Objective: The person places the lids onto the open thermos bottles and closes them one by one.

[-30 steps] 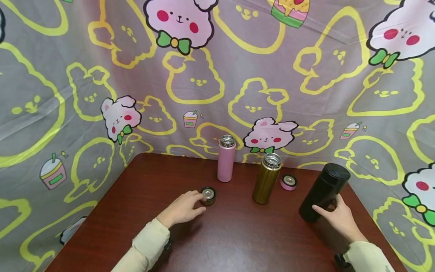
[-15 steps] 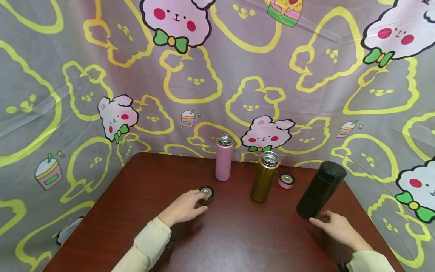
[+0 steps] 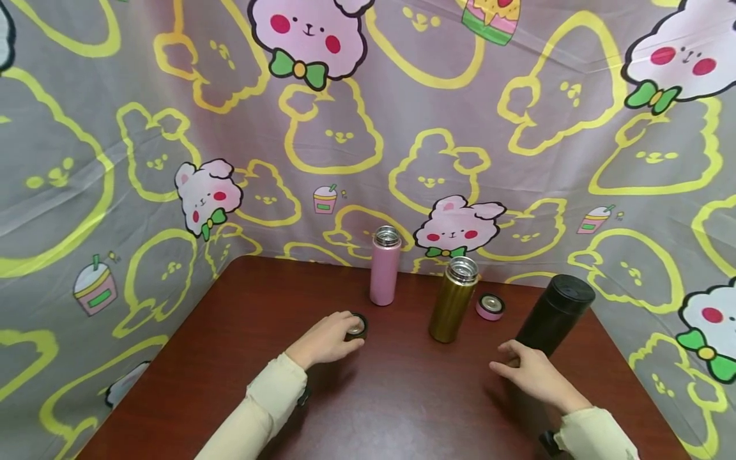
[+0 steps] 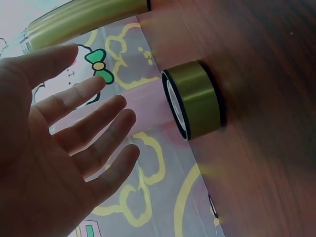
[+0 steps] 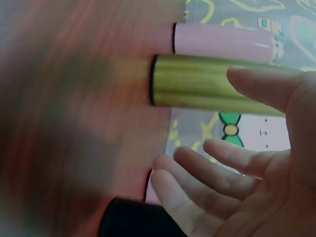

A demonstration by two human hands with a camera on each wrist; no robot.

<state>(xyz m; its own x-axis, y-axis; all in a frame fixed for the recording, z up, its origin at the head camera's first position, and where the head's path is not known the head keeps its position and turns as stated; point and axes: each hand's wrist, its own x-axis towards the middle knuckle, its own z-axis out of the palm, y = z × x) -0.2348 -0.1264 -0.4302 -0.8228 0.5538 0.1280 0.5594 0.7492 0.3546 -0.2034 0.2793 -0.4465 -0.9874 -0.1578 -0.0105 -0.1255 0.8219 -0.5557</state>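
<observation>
My left hand (image 3: 326, 340) hovers beside a gold bottle lid (image 4: 197, 101) lying upside down on the table. Its fingers are loosely bent, with a gap to the lid in the left wrist view. Right of centre, the uncapped gold thermos bottle (image 3: 453, 310) stands upright. My right hand (image 3: 535, 374) is in front of the capped black thermos bottle (image 3: 556, 314), hiding its lower part; the fingers are spread and hold nothing. In the right wrist view the gold bottle is beyond the thumb.
An uncapped pink thermos bottle (image 3: 384, 271) stands at the back of the brown table (image 3: 402, 409). The upturned pink lid (image 3: 490, 308) lies between the gold and black bottles. A patterned cloth (image 3: 339, 160) hangs behind and along the sides.
My right hand has let go of the black bottle and moved left, in front of it. The left hand has stayed by the gold lid, shifting only slightly.
</observation>
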